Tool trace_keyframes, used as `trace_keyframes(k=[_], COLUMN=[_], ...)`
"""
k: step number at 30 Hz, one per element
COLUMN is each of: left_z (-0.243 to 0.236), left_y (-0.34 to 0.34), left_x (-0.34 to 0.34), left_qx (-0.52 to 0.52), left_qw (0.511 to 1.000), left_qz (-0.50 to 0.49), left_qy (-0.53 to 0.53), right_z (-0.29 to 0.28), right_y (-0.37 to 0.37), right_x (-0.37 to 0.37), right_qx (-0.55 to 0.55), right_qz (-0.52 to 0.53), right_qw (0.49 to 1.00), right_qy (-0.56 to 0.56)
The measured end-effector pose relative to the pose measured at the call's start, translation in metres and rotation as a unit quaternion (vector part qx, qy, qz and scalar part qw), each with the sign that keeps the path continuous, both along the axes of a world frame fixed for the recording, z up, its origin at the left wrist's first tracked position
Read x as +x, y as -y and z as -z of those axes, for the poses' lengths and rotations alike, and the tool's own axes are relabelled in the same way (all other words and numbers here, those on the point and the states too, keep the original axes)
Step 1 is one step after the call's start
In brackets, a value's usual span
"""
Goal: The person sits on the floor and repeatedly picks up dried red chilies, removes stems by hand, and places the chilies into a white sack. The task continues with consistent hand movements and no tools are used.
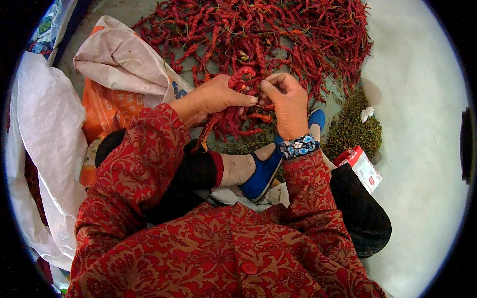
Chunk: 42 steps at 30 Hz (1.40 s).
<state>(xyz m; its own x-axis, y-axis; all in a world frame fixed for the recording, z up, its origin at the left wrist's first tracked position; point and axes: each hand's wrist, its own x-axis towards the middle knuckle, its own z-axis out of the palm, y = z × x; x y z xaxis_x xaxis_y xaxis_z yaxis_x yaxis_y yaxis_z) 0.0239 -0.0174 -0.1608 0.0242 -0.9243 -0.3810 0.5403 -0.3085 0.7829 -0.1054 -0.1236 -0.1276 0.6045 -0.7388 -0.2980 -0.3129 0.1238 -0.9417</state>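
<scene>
A bunch of dried red chili peppers [232, 121] hangs from my left hand [211, 99], whose fingers wrap round it with the thumb pointing right. My right hand [288, 99] is just to the right, its thumb and forefinger pinched together at the edge of the bunch. What sits between those fingertips is too small to make out; it may be a chili stem. Beyond both hands spreads a large heap of dried red chilies [278, 35] on the floor.
A pile of greenish-brown stems [355, 129] lies at the right, with a red and white packet [362, 169] beside it. White and orange woven sacks [124, 64] stand at the left. My blue shoes [263, 171] are below the hands. A pale wall or sheet [417, 149] borders the right.
</scene>
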Motion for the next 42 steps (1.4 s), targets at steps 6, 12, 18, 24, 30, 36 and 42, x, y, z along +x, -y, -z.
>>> trace_keyframes(k=[6,12,18,24,30,36,42], left_z=[0.001,0.004,-0.007,0.023,0.001,0.004,0.013], left_y=[-0.002,-0.003,-0.009,-0.01,-0.005,-0.008,-0.006], left_x=[0.008,0.022,0.022,0.028,0.035,0.03,0.033], left_qx=[-0.035,-0.083,-0.113,-0.114,-0.067,-0.065,-0.052], left_qw=[0.998,0.982,0.957,0.914,0.957,0.956,0.959], left_qz=[0.048,0.15,0.253,0.279,0.154,0.141,0.118], left_qy=[0.016,0.083,0.091,0.272,0.238,0.247,0.251], right_z=[-0.014,-0.03,-0.04,-0.06,-0.039,-0.025,0.004], right_y=[-0.003,-0.008,-0.016,-0.028,-0.003,-0.005,0.001], right_x=[0.002,-0.007,-0.021,-0.027,-0.043,-0.037,-0.041], right_qx=[0.122,0.261,0.355,0.404,0.384,0.387,0.142], right_qz=[-0.005,-0.077,-0.12,-0.25,-0.164,-0.112,-0.269], right_qw=[0.988,0.957,0.924,0.877,0.898,0.901,0.929], right_qy=[0.099,0.097,0.082,0.078,0.138,0.16,-0.212])
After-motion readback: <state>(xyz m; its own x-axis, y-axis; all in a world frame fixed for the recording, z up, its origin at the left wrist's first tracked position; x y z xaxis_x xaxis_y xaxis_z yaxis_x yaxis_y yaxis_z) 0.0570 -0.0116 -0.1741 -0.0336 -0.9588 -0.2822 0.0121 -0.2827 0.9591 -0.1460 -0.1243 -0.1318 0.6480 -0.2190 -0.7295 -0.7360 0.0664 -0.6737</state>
